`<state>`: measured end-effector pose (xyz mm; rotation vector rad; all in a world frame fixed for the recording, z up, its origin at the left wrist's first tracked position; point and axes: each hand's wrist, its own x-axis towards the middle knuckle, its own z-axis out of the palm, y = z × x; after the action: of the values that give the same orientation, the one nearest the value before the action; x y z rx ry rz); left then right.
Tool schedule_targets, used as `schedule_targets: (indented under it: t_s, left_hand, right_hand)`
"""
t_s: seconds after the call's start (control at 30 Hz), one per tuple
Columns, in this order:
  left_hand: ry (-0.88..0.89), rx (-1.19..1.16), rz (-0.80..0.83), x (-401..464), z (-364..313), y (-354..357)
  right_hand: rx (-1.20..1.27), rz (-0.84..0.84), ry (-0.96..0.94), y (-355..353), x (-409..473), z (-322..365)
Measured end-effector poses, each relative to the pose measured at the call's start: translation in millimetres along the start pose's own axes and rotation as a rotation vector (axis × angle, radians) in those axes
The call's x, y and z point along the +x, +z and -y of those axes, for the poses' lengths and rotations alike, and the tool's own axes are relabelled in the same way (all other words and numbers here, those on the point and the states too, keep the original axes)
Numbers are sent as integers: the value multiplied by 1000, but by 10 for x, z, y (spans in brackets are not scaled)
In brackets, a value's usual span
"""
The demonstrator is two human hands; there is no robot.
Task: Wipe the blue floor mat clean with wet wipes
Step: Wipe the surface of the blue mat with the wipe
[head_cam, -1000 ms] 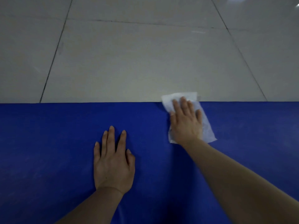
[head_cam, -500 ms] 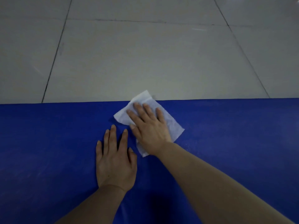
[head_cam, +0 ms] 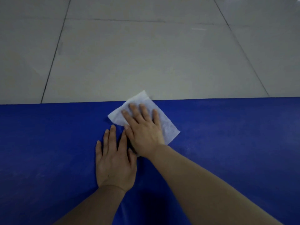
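Head view showed the right hand (head_cam: 142, 127) pressing flat, fingers straight, on the wet wipe (head_cam: 168, 127) at the blue floor mat (head_cam: 235, 143)'s far edge, one corner overhanging the tiled floor (head_cam: 146, 54). Beside it, the left hand (head_cam: 113, 161) lay flat on the mat; open mat stretched either side.

Showing: two hands, left (head_cam: 114, 161) and right (head_cam: 144, 129), lying flat; one wipe (head_cam: 168, 127) lying under the right; one mat (head_cam: 227, 135) covering one tiled floor (head_cam: 146, 54).
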<state>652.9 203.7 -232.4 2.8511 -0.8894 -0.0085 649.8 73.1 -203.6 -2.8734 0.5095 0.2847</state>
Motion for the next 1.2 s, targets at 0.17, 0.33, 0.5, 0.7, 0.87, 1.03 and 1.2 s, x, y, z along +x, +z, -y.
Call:
schedule_targets:
  t_s: [0.17, 0.33, 0.5, 0.7, 0.87, 1.03, 1.2]
  left_hand:
    - [-3, -16, -1, -6, 4, -19]
    - [-18, -36, 16, -10, -9, -13]
    - [-22, -40, 1, -7, -3, -6]
    - [-20, -47, 7, -10, 2, -5]
    - [-26, -58, 28, -11, -1, -2]
    - [-28, -69, 24, -12, 0, -3]
    - [-35, -105, 33, -5, 1, -19]
  right_hand:
    - [-9, -62, 281, 1, -125, -621]
    - [117, -74, 683, -83, -318, -971]
    - [84, -70, 286, 93, -340, -109]
    - [70, -109, 295, 128, -484, -401]
    - [79, -74, 651, 3, -779, -972]
    - [60, -88, 376, 225, -793, -291]
    - [66, -84, 181, 287, -843, -87]
